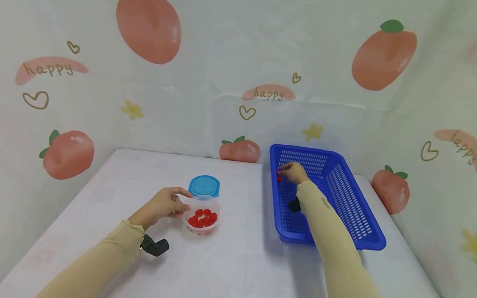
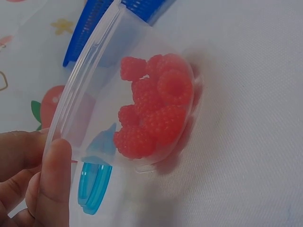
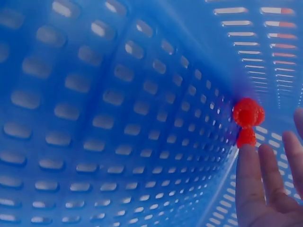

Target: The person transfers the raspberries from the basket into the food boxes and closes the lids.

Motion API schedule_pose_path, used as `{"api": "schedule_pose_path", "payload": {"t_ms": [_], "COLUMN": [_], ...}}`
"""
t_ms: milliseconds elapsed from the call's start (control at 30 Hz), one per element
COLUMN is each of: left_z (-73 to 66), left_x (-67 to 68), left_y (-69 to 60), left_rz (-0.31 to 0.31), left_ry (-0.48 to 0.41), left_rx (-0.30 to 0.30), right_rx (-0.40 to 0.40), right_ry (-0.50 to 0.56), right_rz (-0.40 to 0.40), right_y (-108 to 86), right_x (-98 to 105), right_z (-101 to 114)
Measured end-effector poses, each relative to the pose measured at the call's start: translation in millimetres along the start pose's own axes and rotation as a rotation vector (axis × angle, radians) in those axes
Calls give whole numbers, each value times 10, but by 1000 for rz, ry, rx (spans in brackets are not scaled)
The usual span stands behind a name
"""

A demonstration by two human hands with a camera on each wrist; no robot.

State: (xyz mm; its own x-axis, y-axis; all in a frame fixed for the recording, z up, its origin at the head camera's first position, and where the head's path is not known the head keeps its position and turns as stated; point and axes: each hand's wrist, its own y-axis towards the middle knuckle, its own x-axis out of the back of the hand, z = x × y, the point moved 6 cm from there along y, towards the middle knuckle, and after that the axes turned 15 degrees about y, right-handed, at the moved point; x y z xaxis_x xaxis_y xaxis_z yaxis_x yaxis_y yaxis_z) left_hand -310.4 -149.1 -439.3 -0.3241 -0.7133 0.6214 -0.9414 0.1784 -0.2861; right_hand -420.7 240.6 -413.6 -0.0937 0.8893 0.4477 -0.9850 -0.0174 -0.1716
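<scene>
My left hand [image 1: 167, 204] pinches the rim of a clear plastic tub [image 1: 206, 202] between thumb and fingers. Several red raspberries [image 2: 156, 106] lie in the bottom of the tub, which stands on the table. My right hand [image 1: 295, 172] is down inside a blue slotted basket [image 1: 277, 214], at its far left corner. Just ahead of its fingertips, two or so raspberries [image 3: 248, 113] sit against the basket's walls. In the right wrist view the fingers [image 3: 251, 184] are fairly straight, and one tip meets or nearly meets the lower raspberry.
A blue lid [image 1: 204, 185] lies on the white-covered table [image 1: 236, 266] directly behind the tub. The basket stands on the right side, near the printed cloth backdrop [image 1: 211, 53]. White cloth also hangs at both sides.
</scene>
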Motion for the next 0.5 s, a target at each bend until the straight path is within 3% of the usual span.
{"api": "schedule_pose_path", "payload": {"t_ms": [333,500], "left_z": [2,9], "left_x": [-5,-7], "left_y": [3,10], "left_rz": [6,4], "left_ry": [3,8], "left_rx": [-5,2], "right_rx": [-99,-91], "right_ry": [-54,-57], "right_rz": [-22,-12], "right_y": [109,136], "right_x": [3,-39], "right_z": [-198,-238]}}
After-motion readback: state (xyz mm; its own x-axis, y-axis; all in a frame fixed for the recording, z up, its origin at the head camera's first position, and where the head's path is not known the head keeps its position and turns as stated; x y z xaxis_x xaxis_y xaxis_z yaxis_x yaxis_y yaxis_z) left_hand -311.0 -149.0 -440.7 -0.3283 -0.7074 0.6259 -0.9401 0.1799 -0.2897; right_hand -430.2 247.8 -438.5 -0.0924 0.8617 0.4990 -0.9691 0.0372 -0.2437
